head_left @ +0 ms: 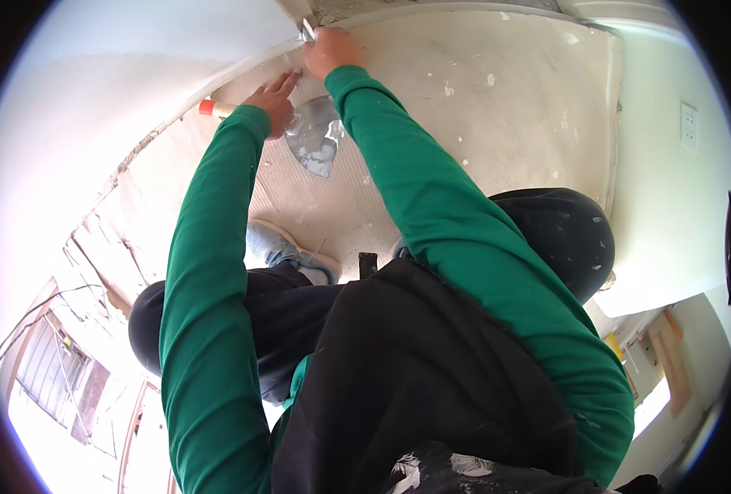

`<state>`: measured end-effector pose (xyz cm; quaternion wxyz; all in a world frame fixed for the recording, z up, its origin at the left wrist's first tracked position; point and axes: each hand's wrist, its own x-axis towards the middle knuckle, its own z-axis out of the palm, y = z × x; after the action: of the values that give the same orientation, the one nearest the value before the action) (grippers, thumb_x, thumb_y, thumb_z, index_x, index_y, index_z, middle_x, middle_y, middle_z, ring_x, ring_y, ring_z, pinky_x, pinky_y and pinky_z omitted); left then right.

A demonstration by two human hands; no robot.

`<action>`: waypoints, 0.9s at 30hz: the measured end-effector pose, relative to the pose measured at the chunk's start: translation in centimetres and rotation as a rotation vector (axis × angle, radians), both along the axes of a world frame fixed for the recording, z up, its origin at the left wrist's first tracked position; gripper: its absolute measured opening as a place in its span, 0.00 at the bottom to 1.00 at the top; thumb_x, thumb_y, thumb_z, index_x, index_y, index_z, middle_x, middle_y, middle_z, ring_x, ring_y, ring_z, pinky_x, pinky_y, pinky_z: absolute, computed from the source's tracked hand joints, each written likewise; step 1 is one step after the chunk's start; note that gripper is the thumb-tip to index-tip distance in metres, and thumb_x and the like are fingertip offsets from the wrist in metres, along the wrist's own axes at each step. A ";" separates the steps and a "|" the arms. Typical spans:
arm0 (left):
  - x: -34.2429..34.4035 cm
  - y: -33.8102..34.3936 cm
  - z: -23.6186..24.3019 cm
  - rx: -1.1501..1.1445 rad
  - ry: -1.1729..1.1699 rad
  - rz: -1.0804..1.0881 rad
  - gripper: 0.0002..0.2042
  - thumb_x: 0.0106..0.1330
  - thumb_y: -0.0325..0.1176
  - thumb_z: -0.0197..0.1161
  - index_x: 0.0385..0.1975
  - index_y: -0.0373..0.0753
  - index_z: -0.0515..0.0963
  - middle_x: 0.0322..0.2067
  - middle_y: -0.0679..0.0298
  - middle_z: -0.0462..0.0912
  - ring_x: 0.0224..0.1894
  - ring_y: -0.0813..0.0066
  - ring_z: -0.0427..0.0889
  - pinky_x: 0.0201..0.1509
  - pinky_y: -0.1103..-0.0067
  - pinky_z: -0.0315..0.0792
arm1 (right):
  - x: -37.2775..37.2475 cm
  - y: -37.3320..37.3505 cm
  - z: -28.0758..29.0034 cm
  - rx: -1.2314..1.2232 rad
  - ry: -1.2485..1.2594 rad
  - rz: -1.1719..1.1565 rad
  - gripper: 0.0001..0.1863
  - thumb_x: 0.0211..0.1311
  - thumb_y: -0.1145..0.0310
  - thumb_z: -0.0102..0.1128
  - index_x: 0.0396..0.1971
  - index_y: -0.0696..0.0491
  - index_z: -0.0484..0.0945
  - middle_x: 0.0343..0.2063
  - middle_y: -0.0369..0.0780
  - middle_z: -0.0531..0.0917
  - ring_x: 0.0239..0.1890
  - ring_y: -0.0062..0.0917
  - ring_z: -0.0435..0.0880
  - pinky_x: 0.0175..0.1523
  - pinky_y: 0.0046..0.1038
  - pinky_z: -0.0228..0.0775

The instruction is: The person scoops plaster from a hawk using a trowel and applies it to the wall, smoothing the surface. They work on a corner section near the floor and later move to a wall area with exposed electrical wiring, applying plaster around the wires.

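Note:
My left hand (274, 104) is wrapped round the handle of a wide putty knife, with one or two fingers stretched toward the foot of the wall. The handle's red end (207, 107) sticks out to the left. Its broad grey blade (308, 152), smeared with white filler, fans out on the right, low over the covered floor. Farther off, my right hand (332, 51) grips a small metal-bladed scraper (307, 31) at the wall's lower edge. Most of that scraper is hidden by the fingers.
Beige board or cardboard (464, 99), spotted with white, covers the floor. A white wall (176, 58) curves along the left and front. A wall socket (689, 126) sits on the right wall. My shoe (279, 247) and knee (559, 239) are close by.

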<state>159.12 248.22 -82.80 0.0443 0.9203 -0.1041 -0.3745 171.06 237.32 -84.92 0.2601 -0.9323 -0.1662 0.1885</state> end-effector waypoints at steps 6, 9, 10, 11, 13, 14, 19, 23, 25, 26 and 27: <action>-0.3 0.0 0.1 0.007 0.020 0.021 0.11 0.55 0.28 0.60 0.36 0.32 0.83 0.73 0.53 0.40 0.75 0.60 0.43 0.70 0.63 0.60 | -0.2 0.2 -0.2 -0.002 -0.041 0.098 0.24 0.57 0.56 0.58 0.51 0.53 0.79 0.45 0.50 0.82 0.48 0.44 0.81 0.54 0.39 0.73; -0.3 0.0 -0.1 0.006 0.021 0.028 0.11 0.57 0.28 0.59 0.37 0.32 0.83 0.73 0.54 0.40 0.75 0.60 0.44 0.70 0.62 0.60 | -0.1 0.1 -0.1 0.024 -0.064 0.080 0.25 0.56 0.55 0.58 0.50 0.54 0.80 0.44 0.50 0.83 0.48 0.44 0.81 0.55 0.39 0.73; -0.3 0.0 -0.2 0.008 0.025 0.025 0.11 0.57 0.29 0.59 0.37 0.32 0.83 0.73 0.54 0.39 0.75 0.60 0.44 0.70 0.61 0.60 | -0.1 0.0 0.0 0.032 -0.075 0.082 0.25 0.56 0.54 0.58 0.50 0.54 0.80 0.43 0.51 0.83 0.47 0.44 0.81 0.55 0.39 0.73; -0.3 0.0 -0.3 0.014 0.024 0.024 0.11 0.57 0.29 0.59 0.37 0.32 0.83 0.73 0.54 0.39 0.75 0.61 0.44 0.70 0.61 0.60 | -0.2 0.0 0.1 0.038 -0.085 0.083 0.25 0.56 0.54 0.58 0.49 0.54 0.80 0.43 0.51 0.83 0.47 0.44 0.82 0.54 0.39 0.73; -0.3 0.0 -0.5 0.026 0.030 0.019 0.11 0.58 0.29 0.59 0.38 0.33 0.83 0.73 0.55 0.39 0.75 0.61 0.44 0.70 0.61 0.61 | -0.2 -0.1 0.5 0.045 -0.083 0.085 0.24 0.56 0.54 0.57 0.48 0.53 0.81 0.42 0.51 0.83 0.47 0.44 0.82 0.54 0.39 0.73; -0.2 0.0 -0.5 0.037 0.032 0.005 0.12 0.58 0.29 0.59 0.38 0.33 0.83 0.73 0.55 0.39 0.75 0.61 0.44 0.69 0.61 0.61 | -0.2 -0.1 0.7 0.045 -0.070 0.087 0.23 0.56 0.55 0.56 0.48 0.53 0.81 0.43 0.50 0.83 0.48 0.44 0.82 0.54 0.40 0.73; -0.2 0.1 -0.7 0.037 0.027 -0.016 0.13 0.57 0.29 0.59 0.39 0.32 0.83 0.73 0.54 0.39 0.75 0.61 0.44 0.69 0.62 0.62 | 0.7 -2.1 1.7 0.197 0.014 -0.086 0.22 0.53 0.56 0.57 0.42 0.56 0.82 0.36 0.51 0.84 0.42 0.45 0.83 0.48 0.40 0.75; -1.2 -0.2 -0.2 0.075 0.092 -0.086 0.13 0.55 0.29 0.60 0.38 0.33 0.83 0.73 0.53 0.38 0.75 0.62 0.43 0.70 0.62 0.61 | 0.9 -5.0 0.0 0.445 0.033 -0.287 0.18 0.50 0.58 0.61 0.33 0.59 0.81 0.27 0.48 0.84 0.31 0.39 0.83 0.39 0.38 0.74; -2.3 -0.2 0.4 0.070 0.139 -0.096 0.13 0.54 0.29 0.61 0.37 0.33 0.84 0.73 0.53 0.38 0.75 0.62 0.43 0.70 0.61 0.60 | -0.3 -6.2 -2.0 0.627 0.246 -0.445 0.16 0.48 0.61 0.64 0.30 0.60 0.80 0.26 0.44 0.84 0.28 0.31 0.82 0.36 0.35 0.72; -2.8 -0.2 0.6 0.083 0.137 -0.113 0.12 0.53 0.29 0.61 0.37 0.33 0.84 0.73 0.52 0.39 0.75 0.61 0.43 0.70 0.61 0.60 | -1.5 -6.3 -3.3 0.714 0.475 -0.550 0.15 0.48 0.63 0.66 0.30 0.60 0.80 0.26 0.42 0.83 0.28 0.28 0.82 0.35 0.35 0.72; -3.4 -0.2 0.8 0.094 0.137 -0.132 0.12 0.53 0.29 0.61 0.36 0.34 0.84 0.73 0.51 0.40 0.75 0.60 0.43 0.70 0.61 0.60 | -2.9 -6.0 -4.5 0.805 0.538 -0.610 0.16 0.46 0.63 0.66 0.29 0.62 0.80 0.25 0.42 0.83 0.28 0.28 0.82 0.35 0.35 0.73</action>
<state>155.75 247.98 -82.00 -0.0166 0.8848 -0.1436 -0.4430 168.20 231.32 -89.46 0.6705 -0.6848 0.1237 0.2572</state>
